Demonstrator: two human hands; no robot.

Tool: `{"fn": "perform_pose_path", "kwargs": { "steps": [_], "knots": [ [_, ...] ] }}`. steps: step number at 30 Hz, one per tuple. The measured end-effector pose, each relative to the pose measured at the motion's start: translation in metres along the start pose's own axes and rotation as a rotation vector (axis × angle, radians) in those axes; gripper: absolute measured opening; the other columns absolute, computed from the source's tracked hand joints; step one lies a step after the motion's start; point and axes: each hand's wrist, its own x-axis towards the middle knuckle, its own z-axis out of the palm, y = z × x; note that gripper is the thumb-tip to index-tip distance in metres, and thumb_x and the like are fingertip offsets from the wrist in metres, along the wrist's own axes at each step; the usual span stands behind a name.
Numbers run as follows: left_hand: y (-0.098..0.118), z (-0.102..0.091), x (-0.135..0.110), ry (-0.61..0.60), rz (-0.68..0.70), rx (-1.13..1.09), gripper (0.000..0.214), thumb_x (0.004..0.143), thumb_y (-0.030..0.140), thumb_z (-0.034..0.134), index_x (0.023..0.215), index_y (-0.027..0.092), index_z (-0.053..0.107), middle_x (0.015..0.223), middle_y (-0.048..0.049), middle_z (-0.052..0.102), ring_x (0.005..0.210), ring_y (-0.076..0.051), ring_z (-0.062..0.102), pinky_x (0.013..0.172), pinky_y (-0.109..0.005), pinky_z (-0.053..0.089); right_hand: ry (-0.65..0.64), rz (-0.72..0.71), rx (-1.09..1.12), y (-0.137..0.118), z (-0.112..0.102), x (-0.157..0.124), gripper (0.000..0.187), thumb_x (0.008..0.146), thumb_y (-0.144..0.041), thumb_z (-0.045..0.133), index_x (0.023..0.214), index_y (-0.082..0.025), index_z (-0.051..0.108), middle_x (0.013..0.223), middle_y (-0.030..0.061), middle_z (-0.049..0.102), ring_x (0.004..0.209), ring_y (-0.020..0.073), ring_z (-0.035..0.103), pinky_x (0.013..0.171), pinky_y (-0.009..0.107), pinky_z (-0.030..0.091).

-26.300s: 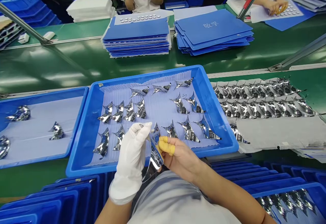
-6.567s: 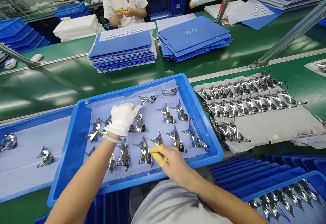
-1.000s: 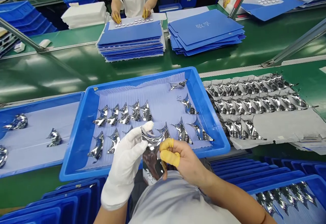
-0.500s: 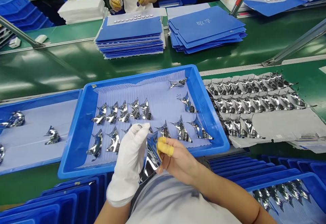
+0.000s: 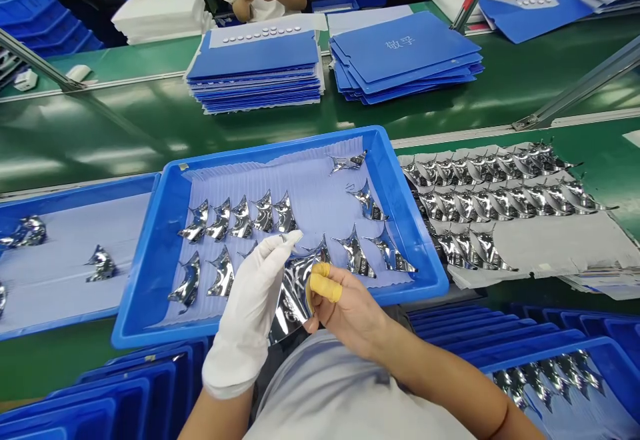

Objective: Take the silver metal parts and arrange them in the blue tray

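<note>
Both of my hands hold one shiny, mirror-like curved metal piece (image 5: 293,297) close to my body, over the near rim of the blue tray (image 5: 150,280). My left hand (image 5: 253,303), in a white glove, grips its left edge. My right hand (image 5: 340,307), with yellow finger cots on thumb and forefinger, pinches its right edge. Inside the tray, on a pale liner, lie several more such shiny pieces (image 5: 240,217) in rows.
A grey sheet (image 5: 545,250) at the right carries rows of shiny pieces (image 5: 500,190). Another blue tray (image 5: 65,260) at left holds a few. Empty blue trays (image 5: 500,340) are stacked below. Blue board stacks (image 5: 405,57) lie across the green belt, where other people work.
Over the last second the shiny piece has turned in my hands, from lying across to hanging more upright. My glove fingers have stretched out a little. The tray's contents stay the same.
</note>
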Motion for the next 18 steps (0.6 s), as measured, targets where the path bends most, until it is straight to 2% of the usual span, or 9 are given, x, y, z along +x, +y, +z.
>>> {"fn": "perform_pose_path", "kwargs": {
  "steps": [5, 9, 11, 13, 16, 18],
  "knots": [
    [-0.005, -0.002, 0.001, -0.039, 0.006, 0.007, 0.033, 0.083, 0.041, 0.069, 0.107, 0.021, 0.078, 0.124, -0.0064, 0.071, 0.121, -0.027, 0.061, 0.103, -0.035, 0.049, 0.013, -0.065, -0.073, -0.007, 0.007, -0.003, 0.028, 0.076, -0.036, 0.082, 0.073, -0.016, 0.062, 0.06, -0.005, 0.057, 0.05, 0.008, 0.055, 0.046, 0.02, 0.053],
    [-0.004, -0.003, 0.002, -0.056, -0.021, -0.025, 0.038, 0.085, 0.044, 0.068, 0.113, 0.021, 0.076, 0.123, -0.0063, 0.071, 0.118, -0.026, 0.063, 0.096, -0.031, 0.052, 0.017, -0.106, -0.132, -0.006, 0.008, -0.003, 0.028, 0.077, -0.036, 0.08, 0.072, -0.016, 0.061, 0.06, -0.0062, 0.055, 0.05, 0.0079, 0.055, 0.046, 0.021, 0.054],
    [-0.006, -0.004, 0.003, -0.065, -0.04, -0.04, 0.04, 0.083, 0.044, 0.07, 0.115, 0.02, 0.075, 0.115, -0.0071, 0.074, 0.106, -0.025, 0.068, 0.084, -0.028, 0.057, 0.016, -0.133, -0.163, -0.005, 0.007, -0.003, 0.026, 0.079, -0.034, 0.077, 0.072, -0.017, 0.06, 0.059, -0.0066, 0.054, 0.049, 0.0083, 0.057, 0.047, 0.021, 0.054],
    [-0.009, -0.007, 0.003, -0.107, -0.095, -0.082, 0.044, 0.083, 0.044, 0.07, 0.121, 0.02, 0.072, 0.098, -0.0067, 0.076, 0.079, -0.021, 0.072, 0.063, -0.026, 0.058, 0.006, -0.157, -0.196, -0.005, 0.006, -0.004, 0.022, 0.081, -0.032, 0.074, 0.073, -0.017, 0.061, 0.06, -0.0067, 0.056, 0.048, 0.0085, 0.059, 0.047, 0.021, 0.053],
    [-0.016, -0.01, 0.002, -0.211, -0.213, -0.19, 0.052, 0.088, 0.047, 0.064, 0.134, 0.023, 0.063, 0.065, -0.0007, 0.067, 0.042, -0.016, 0.06, 0.037, -0.024, 0.047, -0.013, -0.178, -0.242, -0.005, 0.005, -0.006, 0.018, 0.084, -0.028, 0.071, 0.074, -0.017, 0.061, 0.063, -0.0061, 0.059, 0.049, 0.0092, 0.063, 0.049, 0.021, 0.051],
    [-0.019, -0.011, 0.001, -0.262, -0.258, -0.26, 0.053, 0.09, 0.047, 0.059, 0.138, 0.024, 0.059, 0.054, 0.0014, 0.06, 0.034, -0.017, 0.056, 0.03, -0.024, 0.043, -0.026, -0.178, -0.257, -0.006, 0.006, -0.007, 0.019, 0.084, -0.028, 0.07, 0.074, -0.017, 0.059, 0.065, -0.006, 0.06, 0.049, 0.0099, 0.065, 0.051, 0.021, 0.05]
  ]
}}
